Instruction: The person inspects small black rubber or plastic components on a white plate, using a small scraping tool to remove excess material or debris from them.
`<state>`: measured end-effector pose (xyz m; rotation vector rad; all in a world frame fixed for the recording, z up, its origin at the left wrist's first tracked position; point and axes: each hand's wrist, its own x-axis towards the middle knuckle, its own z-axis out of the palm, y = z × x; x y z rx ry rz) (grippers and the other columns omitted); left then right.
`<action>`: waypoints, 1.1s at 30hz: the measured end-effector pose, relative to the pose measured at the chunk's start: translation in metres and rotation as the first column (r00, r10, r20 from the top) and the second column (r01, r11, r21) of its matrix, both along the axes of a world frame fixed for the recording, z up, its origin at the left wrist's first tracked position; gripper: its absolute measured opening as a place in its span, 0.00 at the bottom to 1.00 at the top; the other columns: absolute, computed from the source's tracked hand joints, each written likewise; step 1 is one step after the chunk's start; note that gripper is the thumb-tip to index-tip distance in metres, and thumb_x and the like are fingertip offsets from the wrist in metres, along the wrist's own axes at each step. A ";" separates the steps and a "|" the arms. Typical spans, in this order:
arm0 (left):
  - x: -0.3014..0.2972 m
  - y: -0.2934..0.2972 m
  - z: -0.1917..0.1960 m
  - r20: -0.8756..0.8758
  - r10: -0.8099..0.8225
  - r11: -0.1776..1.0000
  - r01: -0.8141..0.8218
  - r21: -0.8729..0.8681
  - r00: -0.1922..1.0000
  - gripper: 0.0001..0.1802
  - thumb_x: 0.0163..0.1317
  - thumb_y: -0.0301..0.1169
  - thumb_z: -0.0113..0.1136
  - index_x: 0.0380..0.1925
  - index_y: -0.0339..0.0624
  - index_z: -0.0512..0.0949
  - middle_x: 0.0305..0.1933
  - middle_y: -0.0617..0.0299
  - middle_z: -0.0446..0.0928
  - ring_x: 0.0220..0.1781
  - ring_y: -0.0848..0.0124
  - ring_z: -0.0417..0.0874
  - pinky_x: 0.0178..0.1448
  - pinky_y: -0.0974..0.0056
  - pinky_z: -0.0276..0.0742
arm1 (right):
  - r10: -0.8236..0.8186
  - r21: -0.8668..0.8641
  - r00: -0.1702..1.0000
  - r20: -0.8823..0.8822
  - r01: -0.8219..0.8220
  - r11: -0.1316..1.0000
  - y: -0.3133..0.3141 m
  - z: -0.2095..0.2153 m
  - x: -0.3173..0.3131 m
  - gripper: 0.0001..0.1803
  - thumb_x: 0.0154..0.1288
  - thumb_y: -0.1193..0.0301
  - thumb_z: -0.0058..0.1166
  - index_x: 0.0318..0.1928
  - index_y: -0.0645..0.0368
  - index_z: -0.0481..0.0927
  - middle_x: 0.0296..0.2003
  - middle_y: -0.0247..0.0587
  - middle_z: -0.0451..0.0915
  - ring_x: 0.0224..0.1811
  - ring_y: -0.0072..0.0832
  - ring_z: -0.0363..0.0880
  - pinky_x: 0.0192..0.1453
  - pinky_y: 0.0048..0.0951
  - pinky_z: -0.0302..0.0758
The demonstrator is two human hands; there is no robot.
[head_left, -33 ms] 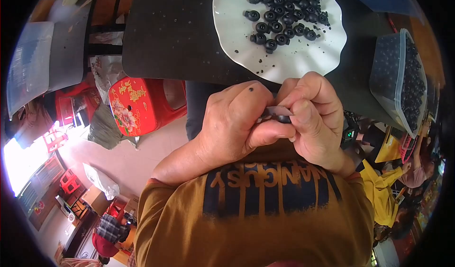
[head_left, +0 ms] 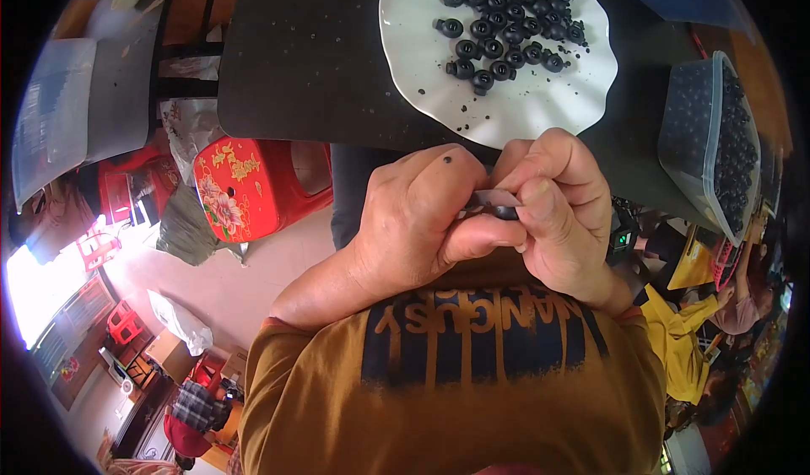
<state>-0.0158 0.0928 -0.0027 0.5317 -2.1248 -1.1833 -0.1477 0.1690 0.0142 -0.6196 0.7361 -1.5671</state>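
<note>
Just past the table's near edge, my two hands meet, both closed. My left hand (head_left: pixel 422 209) pinches a small round black part (head_left: pixel 504 213), its thumb lying below it. My right hand (head_left: pixel 564 218) has thumb and fingertips on a thin grey blade-like strip (head_left: pixel 499 197) that lies over the part. Fingers cover most of the part and the strip's ends. A black speck sticks to the back of my left hand. Beyond them, a white wavy-rimmed plate (head_left: pixel 540 108) carries many small black ring-like parts (head_left: pixel 481 28) with tabs, plus black crumbs.
A clear plastic tub (head_left: pixel 692 129) full of black parts stands at the right on the dark table (head_left: pixel 304 62). To the left is a red flowered stool (head_left: pixel 232 188), with plastic bags beside it. Another person (head_left: pixel 196 407) shows at lower left; yellow cloth (head_left: pixel 679 348) is at right.
</note>
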 end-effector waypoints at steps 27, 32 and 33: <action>0.007 0.007 -0.014 0.080 0.102 0.971 -0.081 -0.224 0.992 0.26 0.52 0.56 0.53 0.18 0.42 0.65 0.15 0.62 0.65 0.14 0.65 0.70 0.16 0.64 0.67 | -0.012 0.083 0.990 -0.137 0.024 0.996 0.006 -0.002 0.009 0.04 0.66 0.75 0.45 0.33 0.60 0.67 0.26 0.35 0.75 0.20 0.08 0.65 0.21 0.09 0.60; 0.008 0.009 -0.018 0.066 0.116 0.971 -0.099 -0.220 0.991 0.26 0.52 0.55 0.54 0.18 0.42 0.66 0.14 0.62 0.65 0.14 0.65 0.70 0.16 0.65 0.68 | -0.016 0.097 0.988 -0.154 0.031 0.995 0.005 0.000 0.012 0.05 0.66 0.74 0.45 0.32 0.60 0.67 0.25 0.35 0.75 0.20 0.08 0.64 0.21 0.09 0.60; 0.009 0.009 -0.019 0.062 0.123 0.970 -0.107 -0.220 0.990 0.26 0.52 0.55 0.54 0.18 0.42 0.67 0.14 0.61 0.65 0.14 0.65 0.70 0.17 0.65 0.68 | -0.016 0.097 0.986 -0.167 0.032 0.995 0.004 0.001 0.013 0.05 0.67 0.74 0.44 0.32 0.60 0.67 0.25 0.34 0.74 0.20 0.07 0.63 0.21 0.09 0.59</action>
